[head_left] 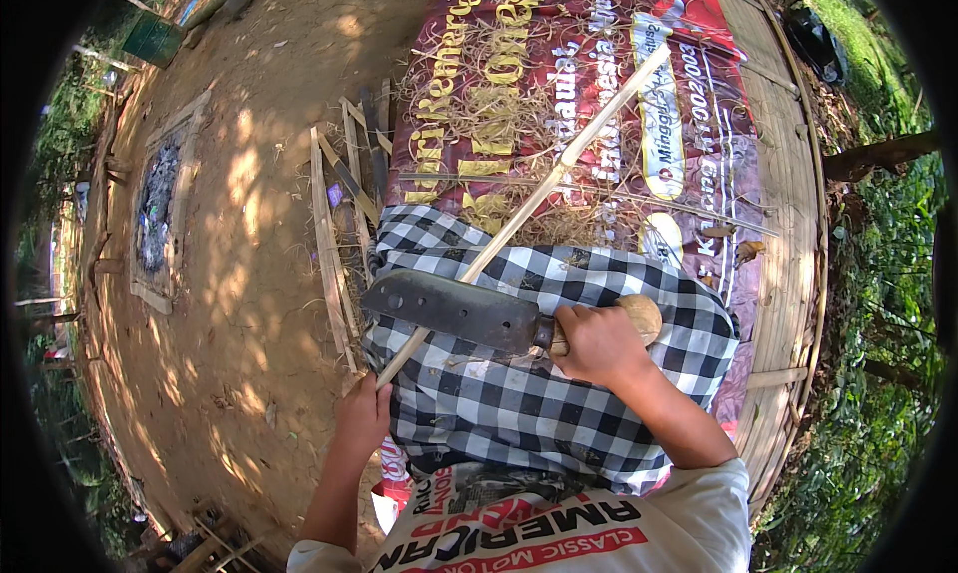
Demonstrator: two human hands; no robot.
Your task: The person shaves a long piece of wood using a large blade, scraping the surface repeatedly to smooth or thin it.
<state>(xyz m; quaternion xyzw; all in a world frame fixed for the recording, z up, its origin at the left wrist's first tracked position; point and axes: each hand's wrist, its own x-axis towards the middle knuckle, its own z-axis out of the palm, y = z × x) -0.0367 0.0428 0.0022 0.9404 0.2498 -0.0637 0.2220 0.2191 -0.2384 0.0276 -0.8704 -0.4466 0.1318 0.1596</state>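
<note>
A long, pale bamboo strip (534,202) runs slantwise from my lap up to the far right. Its near end is gripped in my left hand (365,410), fingers closed round it. My right hand (600,345) is wrapped about the wooden handle of a broad, dark machete (454,311), whose blade has several small holes. The blade lies across the top of the strip, over my left thigh, and hides a short length of it. A black-and-white checked cloth (519,393) covers my lap beneath both.
Curly shavings (479,94) litter a dark red printed banner (589,64) spread over a bamboo slat platform (773,274). Split bamboo pieces (329,244) lean at the platform's left side. Beyond lies bare earth (239,303) with a framed ash pit (158,209). Greenery grows at right.
</note>
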